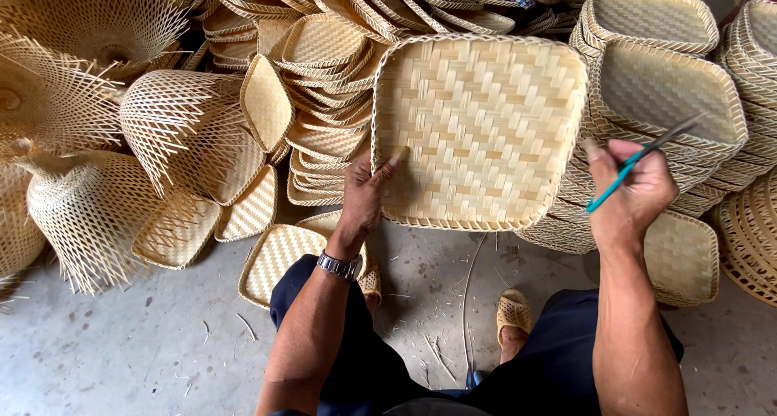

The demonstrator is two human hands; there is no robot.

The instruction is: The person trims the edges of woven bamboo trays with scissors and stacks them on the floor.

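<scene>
On the grey concrete floor [121, 359], heaps of woven bamboo ware are spread around a seated person. Unfinished basket frames [89, 197] with loose splayed strips are piled at the far left, and small square trays [324, 76] are heaped behind and beside them. Stacks of finished trays [672, 92] are ranged at the right, one lower tray [684, 258] lying just beside the right forearm. Between these heaps, a large square tray [481, 129] is held tilted up towards the camera, its flat woven base shown and its bound rim seen all round. Its lower left edge is gripped by the left hand [364, 197], the thumb pressed on the weave near the rim and the fingers hidden behind. A wristwatch [338, 265] is worn on that arm. The right hand [635, 189] is raised just beside the tray's right edge, apart from it, and is clenched around a thin tool [639, 159] with a teal handle, the metal tip pointed up and to the right. Dark trousers are seen at the bottom, and woven sandals [514, 312] are worn on the feet. Thin bamboo scraps [433, 351] are scattered on the floor between the knees.
</scene>
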